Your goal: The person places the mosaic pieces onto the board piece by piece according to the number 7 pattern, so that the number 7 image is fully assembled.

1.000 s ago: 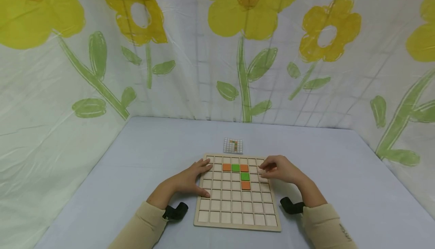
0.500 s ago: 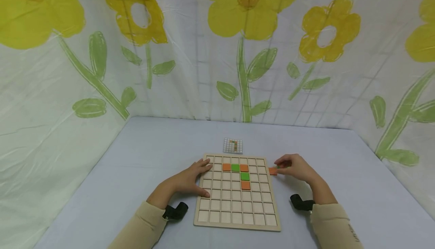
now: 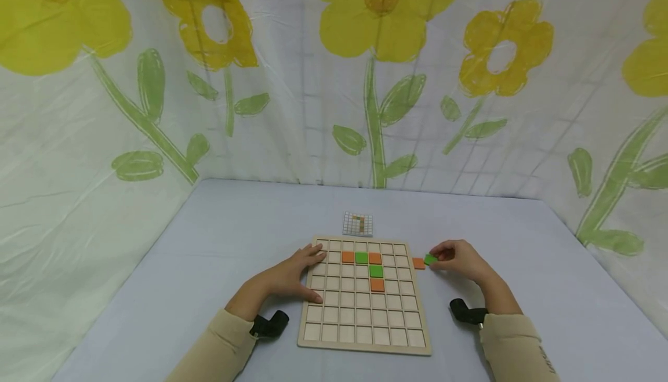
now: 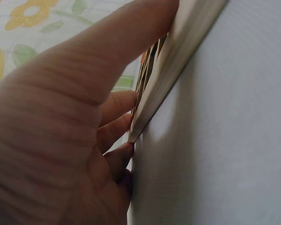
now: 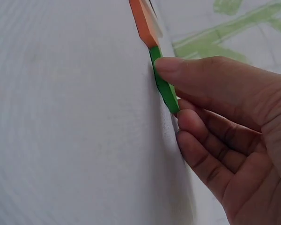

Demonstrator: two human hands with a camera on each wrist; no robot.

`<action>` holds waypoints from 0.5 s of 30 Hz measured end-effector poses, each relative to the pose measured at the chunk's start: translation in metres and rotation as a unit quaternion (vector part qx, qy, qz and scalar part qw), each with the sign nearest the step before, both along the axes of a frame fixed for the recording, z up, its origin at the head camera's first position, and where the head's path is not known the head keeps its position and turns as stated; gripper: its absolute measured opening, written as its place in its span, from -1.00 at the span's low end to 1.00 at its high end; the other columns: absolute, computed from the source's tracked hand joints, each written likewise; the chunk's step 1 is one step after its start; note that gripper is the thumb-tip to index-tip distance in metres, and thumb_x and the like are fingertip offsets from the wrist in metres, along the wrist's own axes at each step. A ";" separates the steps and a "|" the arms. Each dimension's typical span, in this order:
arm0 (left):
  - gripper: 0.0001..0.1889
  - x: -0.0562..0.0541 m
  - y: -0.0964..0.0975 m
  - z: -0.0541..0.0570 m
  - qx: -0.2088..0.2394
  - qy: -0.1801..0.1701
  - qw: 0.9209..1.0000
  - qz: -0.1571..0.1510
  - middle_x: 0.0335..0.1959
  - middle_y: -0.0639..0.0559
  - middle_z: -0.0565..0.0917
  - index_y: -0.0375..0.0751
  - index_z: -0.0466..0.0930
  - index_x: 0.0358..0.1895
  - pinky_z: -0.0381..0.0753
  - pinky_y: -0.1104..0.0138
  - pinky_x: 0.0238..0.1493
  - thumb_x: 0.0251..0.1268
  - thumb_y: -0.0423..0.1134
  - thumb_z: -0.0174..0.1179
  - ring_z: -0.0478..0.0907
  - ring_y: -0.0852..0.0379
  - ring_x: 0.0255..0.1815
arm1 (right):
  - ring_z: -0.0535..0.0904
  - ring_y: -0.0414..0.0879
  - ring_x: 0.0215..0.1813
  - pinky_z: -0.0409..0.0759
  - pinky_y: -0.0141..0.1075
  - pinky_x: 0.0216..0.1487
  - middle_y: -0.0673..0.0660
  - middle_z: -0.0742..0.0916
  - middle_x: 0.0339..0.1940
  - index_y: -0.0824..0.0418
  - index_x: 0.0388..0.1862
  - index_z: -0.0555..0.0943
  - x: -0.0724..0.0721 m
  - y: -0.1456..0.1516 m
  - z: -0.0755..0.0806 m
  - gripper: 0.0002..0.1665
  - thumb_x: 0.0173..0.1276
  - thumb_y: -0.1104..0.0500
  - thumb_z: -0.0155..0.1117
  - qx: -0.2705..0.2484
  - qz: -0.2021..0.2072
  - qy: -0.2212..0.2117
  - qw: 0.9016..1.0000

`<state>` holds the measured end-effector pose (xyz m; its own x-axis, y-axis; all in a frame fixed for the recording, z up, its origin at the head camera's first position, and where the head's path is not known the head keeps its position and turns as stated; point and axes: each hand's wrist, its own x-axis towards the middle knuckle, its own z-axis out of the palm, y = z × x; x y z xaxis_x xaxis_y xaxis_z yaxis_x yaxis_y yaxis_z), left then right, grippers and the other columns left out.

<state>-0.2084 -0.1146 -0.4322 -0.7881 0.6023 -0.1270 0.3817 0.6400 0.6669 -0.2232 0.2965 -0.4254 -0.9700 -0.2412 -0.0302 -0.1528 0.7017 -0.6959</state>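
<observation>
A wooden grid board lies on the table, with orange and green square tiles in an angled row in its upper cells. My left hand rests with spread fingers along the board's left edge; in the left wrist view its thumb lies over the rim. Right of the board, my right hand pinches a green tile between thumb and fingers. The right wrist view shows that green tile low at the table, end to end with an orange tile, which lies beside the board's right edge.
A small card printed with a grid and a coloured pattern lies behind the board. The pale table ends at a hanging sheet with painted yellow flowers. Black wrist devices sit at both sleeves.
My right hand has moved right, off the board's right side to the table beside it. An orange tile and a green tile now show there. The left hand has stayed still.
</observation>
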 end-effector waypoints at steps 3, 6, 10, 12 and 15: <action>0.00 0.000 0.000 0.000 0.000 -0.001 1.000 -0.001 0.53 -0.03 -0.05 -0.12 0.14 0.43 -0.05 -0.15 0.42 -0.13 0.09 0.44 -0.26 -0.17 0.53 | 0.47 -0.18 -0.34 0.48 -0.45 -0.35 0.12 0.66 -0.37 0.40 -0.22 0.64 0.001 0.000 0.000 -0.62 0.00 0.22 0.48 0.005 -0.002 -0.002 1.000; 0.00 0.000 0.000 0.001 0.001 0.000 1.000 -0.001 0.53 -0.03 -0.05 -0.13 0.14 0.42 -0.05 -0.15 0.42 -0.13 0.09 0.44 -0.26 -0.17 0.53 | 0.45 -0.19 -0.36 0.46 -0.45 -0.37 0.10 0.64 -0.40 0.39 -0.23 0.64 0.001 0.001 0.000 -0.64 0.00 0.23 0.48 0.010 0.000 0.001 1.000; 0.00 0.000 0.000 0.001 0.001 0.002 1.000 0.000 0.52 -0.02 -0.05 -0.13 0.15 0.42 -0.05 -0.15 0.43 -0.14 0.08 0.44 -0.26 -0.16 0.53 | 0.44 -0.20 -0.38 0.45 -0.45 -0.39 0.08 0.62 -0.43 0.38 -0.25 0.64 0.002 0.001 0.000 -0.65 -0.01 0.22 0.48 0.015 -0.001 0.003 1.000; 0.00 0.000 0.000 0.001 0.000 0.001 1.000 0.001 0.52 -0.02 -0.05 -0.13 0.15 0.42 -0.05 -0.14 0.43 -0.14 0.08 0.44 -0.26 -0.16 0.53 | 0.44 -0.19 -0.38 0.45 -0.45 -0.39 0.07 0.62 -0.44 0.38 -0.26 0.64 0.001 0.000 -0.001 -0.66 -0.01 0.22 0.48 0.015 -0.004 0.002 1.000; 0.00 0.001 0.000 0.001 -0.002 0.001 1.000 0.003 0.52 -0.03 -0.05 -0.13 0.15 0.42 -0.04 -0.14 0.43 -0.14 0.08 0.44 -0.26 -0.16 0.53 | 0.45 -0.18 -0.37 0.46 -0.45 -0.40 0.07 0.63 -0.44 0.38 -0.28 0.64 0.001 0.000 -0.002 -0.67 -0.02 0.23 0.48 0.018 -0.008 0.003 1.000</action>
<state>-0.2077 -0.1142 -0.4309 -0.7914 0.5977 -0.1280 0.3791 0.6441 0.6644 -0.2221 0.2966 -0.4270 -0.9741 -0.2238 -0.0329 -0.1448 0.7288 -0.6693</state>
